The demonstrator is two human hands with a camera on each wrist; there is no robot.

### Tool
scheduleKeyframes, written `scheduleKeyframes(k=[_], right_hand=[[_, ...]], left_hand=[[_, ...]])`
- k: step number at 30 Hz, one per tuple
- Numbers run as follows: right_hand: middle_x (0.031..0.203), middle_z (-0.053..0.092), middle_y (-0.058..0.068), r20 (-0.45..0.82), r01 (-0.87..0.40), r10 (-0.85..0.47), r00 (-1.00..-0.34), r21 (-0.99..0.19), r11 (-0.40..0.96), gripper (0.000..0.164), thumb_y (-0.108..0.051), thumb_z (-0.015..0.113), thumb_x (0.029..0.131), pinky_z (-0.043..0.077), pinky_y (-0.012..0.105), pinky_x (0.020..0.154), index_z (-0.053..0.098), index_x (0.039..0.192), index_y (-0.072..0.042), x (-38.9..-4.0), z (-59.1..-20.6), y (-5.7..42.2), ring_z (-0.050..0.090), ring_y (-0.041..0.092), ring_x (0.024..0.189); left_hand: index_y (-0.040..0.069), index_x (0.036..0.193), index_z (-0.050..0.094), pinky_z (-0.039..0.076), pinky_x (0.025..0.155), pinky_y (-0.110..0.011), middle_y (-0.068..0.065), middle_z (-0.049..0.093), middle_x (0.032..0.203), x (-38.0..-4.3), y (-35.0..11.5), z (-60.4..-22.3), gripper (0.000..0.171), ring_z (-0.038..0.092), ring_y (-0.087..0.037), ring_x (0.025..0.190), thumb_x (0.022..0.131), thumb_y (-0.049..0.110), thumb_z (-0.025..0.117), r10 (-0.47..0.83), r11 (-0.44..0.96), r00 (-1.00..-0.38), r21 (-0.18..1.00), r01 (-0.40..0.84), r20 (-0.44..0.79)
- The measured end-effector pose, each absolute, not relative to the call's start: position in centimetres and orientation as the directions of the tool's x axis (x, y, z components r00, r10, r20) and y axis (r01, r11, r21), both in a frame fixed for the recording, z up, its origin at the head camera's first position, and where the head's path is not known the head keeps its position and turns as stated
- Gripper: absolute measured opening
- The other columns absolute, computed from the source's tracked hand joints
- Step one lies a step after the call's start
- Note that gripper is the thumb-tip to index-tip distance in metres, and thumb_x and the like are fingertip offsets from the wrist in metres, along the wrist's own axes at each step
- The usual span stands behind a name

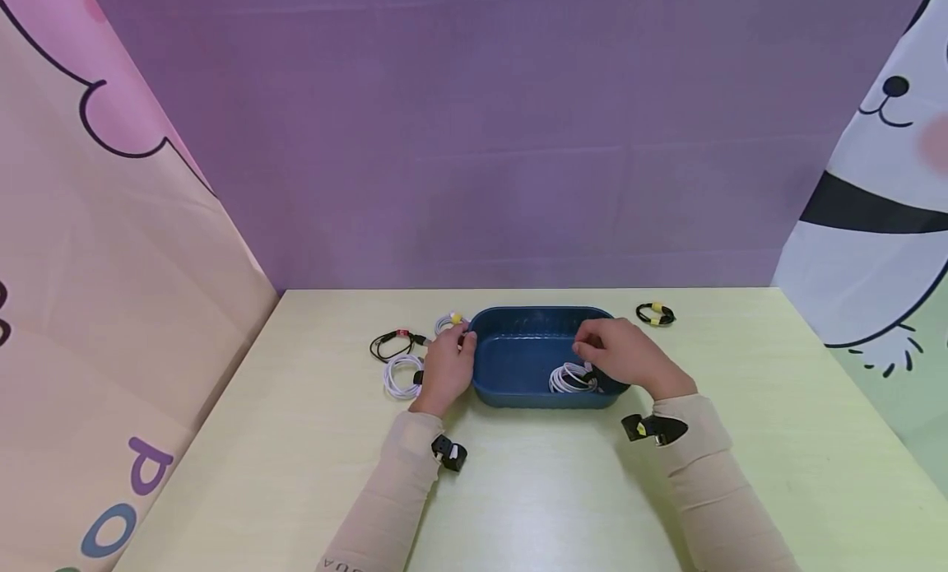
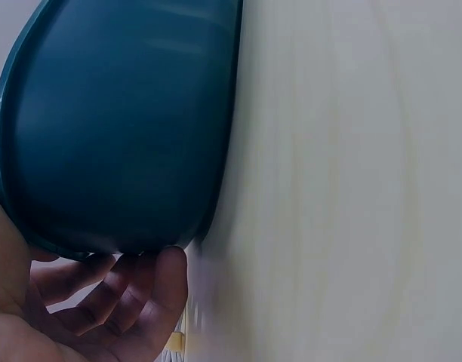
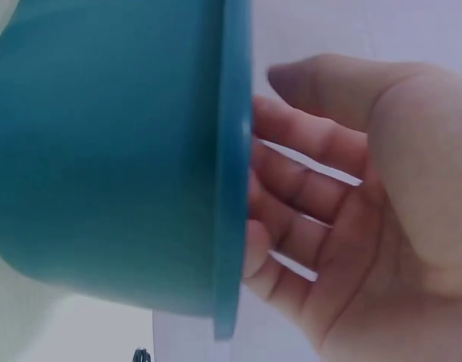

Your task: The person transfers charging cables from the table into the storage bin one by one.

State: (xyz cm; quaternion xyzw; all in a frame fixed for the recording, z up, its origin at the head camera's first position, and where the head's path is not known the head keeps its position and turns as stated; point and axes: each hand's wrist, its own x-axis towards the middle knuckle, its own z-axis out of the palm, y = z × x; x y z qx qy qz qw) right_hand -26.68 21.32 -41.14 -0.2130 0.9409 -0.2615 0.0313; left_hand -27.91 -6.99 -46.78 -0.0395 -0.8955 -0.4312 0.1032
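A dark blue plastic bin (image 1: pixel 518 399) stands on the table. My left hand (image 1: pixel 447 366) grips its left end, the curled fingers (image 2: pixel 170 283) against the outer wall under the rim. Inside the bin, toward the right front, lies a coiled white cable (image 1: pixel 569 379) with a black tie. My right hand (image 1: pixel 625 354) reaches over the right end, loosely bent above the coil. Nothing shows between its thumb and fingers (image 3: pixel 284 173) in the right wrist view, where the bin wall (image 3: pixel 110 151) hides the fingertips and the inside.
Left of the bin lie a black cable (image 1: pixel 379 343) with a red tie, a white coiled cable (image 1: pixel 388 379) with a black tie, and another white cable (image 1: pixel 442 323) with a yellow tie. A black cable (image 1: pixel 643 313) with yellow ties lies behind the right hand. A purple cloth (image 1: pixel 518 144) hangs behind the table.
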Motion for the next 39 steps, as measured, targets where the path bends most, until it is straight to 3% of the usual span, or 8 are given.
scheduleKeyframes(k=[9,24,31,39], right_hand=[[0.082,0.067,0.006,0.249,-0.368,-0.275,-0.929,-0.534,0.761,0.014,-0.017,0.063,0.101,0.046,0.033,0.067,0.071,0.1,-0.006,-27.1,-41.0,23.0,0.053,0.019,0.072],[0.102,0.064,0.016,0.378,-0.267,-0.031,-0.925,-0.59,0.762,0.017,-0.011,0.059,0.101,0.044,0.032,0.068,0.068,0.111,-0.001,-28.3,-42.6,25.4,0.053,0.026,0.079],[0.119,0.057,0.024,0.335,-0.193,0.034,-0.942,-0.619,0.761,0.029,-0.01,0.058,0.1,0.049,0.035,0.072,0.063,0.125,0.003,-28.6,-43.8,26.6,0.063,0.034,0.086],[0.134,0.047,0.033,0.226,-0.128,0.017,-0.974,-0.611,0.781,0.044,-0.011,0.058,0.099,0.051,0.056,0.091,0.054,0.14,0.007,-29.1,-45.7,28.4,0.066,0.045,0.101]], left_hand=[[-0.002,0.137,0.061,0.055,0.08,-0.042,-0.017,0.07,0.115,-27.9,-7.0,-46.9,0.039,0.065,-0.028,0.096,0.108,0.022,0.052,-0.024,0.62,-0.977,0.77,0.151,0.21],[0.0,0.138,0.061,0.055,0.079,-0.04,-0.016,0.07,0.116,-28.1,-7.1,-46.9,0.039,0.064,-0.027,0.096,0.108,0.023,0.051,-0.029,0.618,-0.98,0.774,0.137,0.196],[-0.001,0.138,0.06,0.056,0.082,-0.042,-0.017,0.07,0.118,-27.9,-7.0,-46.8,0.04,0.065,-0.028,0.097,0.108,0.023,0.051,-0.031,0.612,-0.98,0.779,0.137,0.197],[-0.001,0.138,0.061,0.056,0.082,-0.042,-0.017,0.07,0.118,-27.9,-7.1,-46.8,0.039,0.065,-0.028,0.097,0.108,0.023,0.052,-0.032,0.616,-0.978,0.775,0.142,0.205]])
